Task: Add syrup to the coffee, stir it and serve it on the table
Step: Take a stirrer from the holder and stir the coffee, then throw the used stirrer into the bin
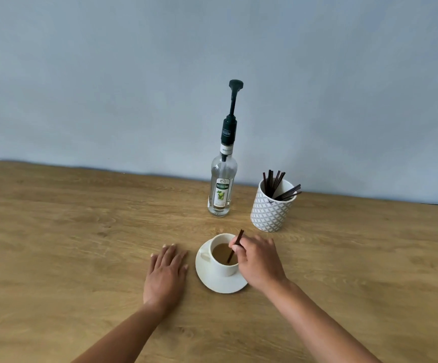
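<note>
The left hand (166, 273) lies flat, palm down, fingers spread toward 12 o'clock. At its 3 o'clock, the right hand (258, 260) holds a pinching grip, forearm running to 5 o'clock.

One head-worn camera looks forward and down from near above the table (55, 231), facing the wall (108, 74) behind it.

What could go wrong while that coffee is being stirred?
The right hand pinches a thin stirrer in a fairly full cup; brisk stirring might slop coffee onto the saucer. The left hand lies flat on the table, not steadying the cup, so it could slide or tip.
</note>
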`<state>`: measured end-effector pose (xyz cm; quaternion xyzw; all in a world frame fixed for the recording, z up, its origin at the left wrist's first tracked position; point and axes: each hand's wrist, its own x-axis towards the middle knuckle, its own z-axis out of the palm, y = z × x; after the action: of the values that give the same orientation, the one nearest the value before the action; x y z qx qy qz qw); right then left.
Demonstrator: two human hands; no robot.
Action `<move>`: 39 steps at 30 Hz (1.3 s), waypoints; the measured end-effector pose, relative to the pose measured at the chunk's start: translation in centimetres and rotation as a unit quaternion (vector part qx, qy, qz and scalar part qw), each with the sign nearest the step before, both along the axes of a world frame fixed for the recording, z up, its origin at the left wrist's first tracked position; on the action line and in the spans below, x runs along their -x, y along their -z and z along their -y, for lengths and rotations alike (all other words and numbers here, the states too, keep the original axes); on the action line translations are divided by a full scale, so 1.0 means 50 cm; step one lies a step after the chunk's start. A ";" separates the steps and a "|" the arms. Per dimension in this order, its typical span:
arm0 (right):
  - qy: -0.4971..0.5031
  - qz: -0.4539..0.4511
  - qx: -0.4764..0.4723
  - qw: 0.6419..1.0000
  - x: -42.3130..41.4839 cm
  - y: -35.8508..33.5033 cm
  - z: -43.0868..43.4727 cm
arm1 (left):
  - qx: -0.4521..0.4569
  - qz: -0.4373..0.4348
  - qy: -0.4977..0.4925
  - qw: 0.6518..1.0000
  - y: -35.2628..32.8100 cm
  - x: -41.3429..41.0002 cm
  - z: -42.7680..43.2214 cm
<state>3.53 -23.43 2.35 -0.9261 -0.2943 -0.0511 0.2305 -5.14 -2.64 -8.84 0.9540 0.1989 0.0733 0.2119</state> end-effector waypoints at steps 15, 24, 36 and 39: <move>0.026 0.050 -0.113 0.992 0.013 -0.001 0.076 | -0.034 -0.008 -0.008 0.999 0.005 0.007 0.009; 0.043 0.056 -0.169 0.983 0.035 -0.006 0.108 | -0.043 -0.018 -0.029 0.998 0.009 0.020 0.030; 0.184 -0.169 -0.332 0.909 0.076 -0.031 0.112 | -0.032 -0.033 0.007 0.999 -0.001 0.052 0.052; 0.253 -0.246 -0.469 0.810 0.101 -0.041 0.117 | -0.024 -0.026 0.039 0.999 0.001 0.072 0.050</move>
<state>-1.50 -29.26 4.40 -0.7285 0.0766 -0.0100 0.6806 -8.71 -5.16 -8.88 0.9675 0.1649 0.0448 0.1862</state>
